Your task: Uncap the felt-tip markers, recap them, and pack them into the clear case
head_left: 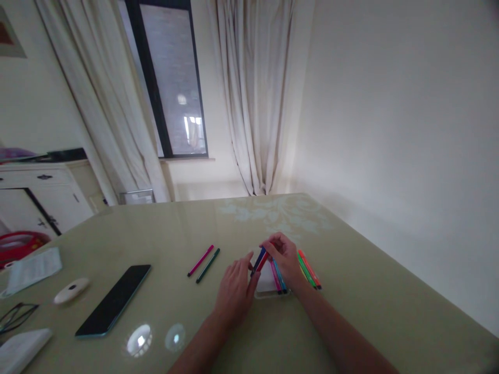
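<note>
Blue pen point(258, 259) and red pen point(264, 259) pinched by right hand point(284, 255) at far end, left hand point(236, 284) at near end, above clear case point(265, 284). Case contains magenta pen point(275, 278), light-blue pen point(279, 277). Loose on table point(163, 234), left: pink pen point(200, 261), dark-green pen point(208, 265). Right: green pen point(307, 270), orange pen point(311, 270). Judged part-done.

2 hands point(236, 285), at least 8 pens point(208, 266), 1 phone point(115, 301), 1 pair of glasses point(16, 316), 1 table point(167, 231), 2 curtains point(255, 88), 1 window point(173, 78).

Blue pen point(259, 257), red pen point(262, 261) (slanted)
</note>
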The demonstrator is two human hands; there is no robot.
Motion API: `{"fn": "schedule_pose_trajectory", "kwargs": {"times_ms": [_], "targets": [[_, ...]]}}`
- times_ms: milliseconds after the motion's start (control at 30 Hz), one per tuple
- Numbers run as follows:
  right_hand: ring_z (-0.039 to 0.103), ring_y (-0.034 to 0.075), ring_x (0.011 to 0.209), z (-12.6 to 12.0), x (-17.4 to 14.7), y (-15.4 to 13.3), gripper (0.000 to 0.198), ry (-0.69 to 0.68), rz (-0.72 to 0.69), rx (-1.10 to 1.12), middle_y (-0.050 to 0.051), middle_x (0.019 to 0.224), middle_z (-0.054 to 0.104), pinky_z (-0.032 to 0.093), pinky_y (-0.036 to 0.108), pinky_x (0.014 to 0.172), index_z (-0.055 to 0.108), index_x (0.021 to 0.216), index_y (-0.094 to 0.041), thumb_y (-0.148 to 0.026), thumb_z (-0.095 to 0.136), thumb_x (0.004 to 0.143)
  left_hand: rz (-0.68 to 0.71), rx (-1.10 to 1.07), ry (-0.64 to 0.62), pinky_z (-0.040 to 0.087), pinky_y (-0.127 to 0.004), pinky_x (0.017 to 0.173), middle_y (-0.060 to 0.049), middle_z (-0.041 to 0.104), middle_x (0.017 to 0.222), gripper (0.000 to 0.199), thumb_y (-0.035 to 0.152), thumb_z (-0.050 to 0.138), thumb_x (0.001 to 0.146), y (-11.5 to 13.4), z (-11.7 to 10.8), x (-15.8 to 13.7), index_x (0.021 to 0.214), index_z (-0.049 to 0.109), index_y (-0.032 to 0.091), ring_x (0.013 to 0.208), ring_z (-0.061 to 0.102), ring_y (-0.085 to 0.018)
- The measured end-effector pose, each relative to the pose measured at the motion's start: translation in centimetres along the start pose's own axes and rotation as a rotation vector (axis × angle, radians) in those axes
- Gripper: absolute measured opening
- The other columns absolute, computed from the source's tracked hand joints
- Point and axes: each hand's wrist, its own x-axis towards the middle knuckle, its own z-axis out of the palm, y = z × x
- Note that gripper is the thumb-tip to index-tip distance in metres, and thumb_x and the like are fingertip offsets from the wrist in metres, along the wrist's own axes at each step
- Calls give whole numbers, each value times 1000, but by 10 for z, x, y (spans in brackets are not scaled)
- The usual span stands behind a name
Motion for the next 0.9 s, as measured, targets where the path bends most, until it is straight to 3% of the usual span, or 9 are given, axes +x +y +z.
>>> {"fn": "schedule_pose_trajectory", "kwargs": {"times_ms": [167,267,400,500,600,667,767,900], "targets": [[58,14,61,9,-5,-1,33,-106,-21,64,3,84,74,48,27,57,60,83,-23,-50,79,82,38,158,148,48,-43,98,-14,63,126,42,30,38,106,-1,0,1,145,43,17,114,60,-26],[59,13,62,11,-8,4,31,-198,13,83,2,85,74,50,28,60,60,84,-23,-48,78,83,52,279,158,50,-42,94,-14,63,123,40,30,40,106,-7,3,2,143,45,15,111,61,-26],[63,15,67,11,-7,14,31,-227,38,11,2,87,74,53,29,64,63,89,-23,-49,77,83,3,384,47,52,-36,84,-9,66,106,35,26,40,106,-13,6,4,137,51,17,94,65,-22],[68,18,78,4,-1,19,34,-146,33,-87,5,96,73,55,31,69,66,100,-22,-53,70,87,-147,459,-88,52,-32,78,-8,65,103,32,21,37,106,-18,0,7,129,58,17,88,67,-21],[68,20,83,-14,9,23,33,48,19,-271,8,101,72,54,33,71,65,100,-22,-53,56,94,-310,581,-183,52,-32,83,-15,64,118,38,12,33,103,-30,-10,7,130,60,14,99,67,-23],[67,21,82,-28,14,25,33,105,-13,-502,8,94,72,51,33,73,65,91,-21,-48,48,97,-365,650,-205,50,-33,92,-17,61,129,45,4,33,97,-39,-16,5,134,58,13,112,63,-25],[64,21,81,-42,16,27,35,23,-26,-870,8,84,72,45,32,76,65,81,-20,-40,42,100,-425,711,-227,49,-36,95,-19,61,129,49,2,33,94,-49,-21,3,135,57,9,118,59,-27],[63,22,89,-40,11,27,35,-130,-51,-1184,10,90,73,41,31,81,68,82,-20,-33,43,102,-490,751,-268,48,-37,92,-21,61,127,46,6,36,94,-53,-28,4,134,59,7,113,59,-29]]}}
